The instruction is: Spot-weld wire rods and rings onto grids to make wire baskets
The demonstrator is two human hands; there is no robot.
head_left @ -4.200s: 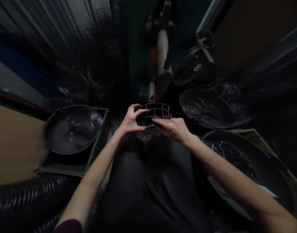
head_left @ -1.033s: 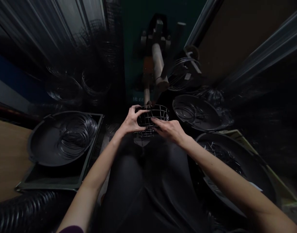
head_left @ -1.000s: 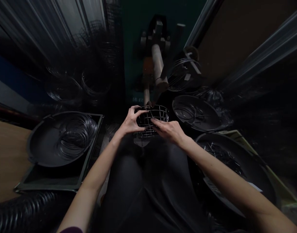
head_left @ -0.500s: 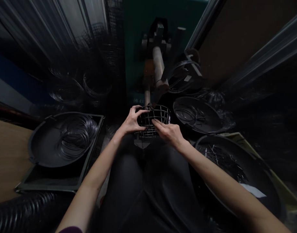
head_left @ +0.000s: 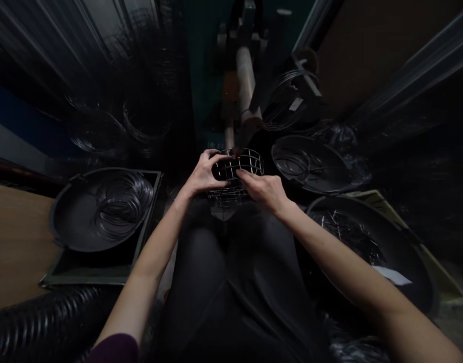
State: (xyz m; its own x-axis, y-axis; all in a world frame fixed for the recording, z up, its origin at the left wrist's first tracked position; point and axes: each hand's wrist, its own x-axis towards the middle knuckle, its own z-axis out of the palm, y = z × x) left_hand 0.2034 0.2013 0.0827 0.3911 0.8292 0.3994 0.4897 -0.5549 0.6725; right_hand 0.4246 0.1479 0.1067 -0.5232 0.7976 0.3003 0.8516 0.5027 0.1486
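Observation:
Both hands are on a round wire basket below the metal arm of a machine. My left hand grips the basket's left side, thumb low and fingers along the upper wires. From the right, my right hand pinches the front wires with thumb and fingertips. A small orange glow shows at the upper wires, close under the machine's lower electrode rod. The basket's lower part is dim and partly hidden by my fingers.
On the left, a black basin holding coiled wire rings rests on a crate. Two more basins stand at right: one with wire rings, one with short wire pieces. A ribbed black hose lies at lower left.
An orange glow has appeared at the basket's upper wires. The whole view has shifted, so hands and basket sit slightly higher in the picture. Both hands keep their grip.

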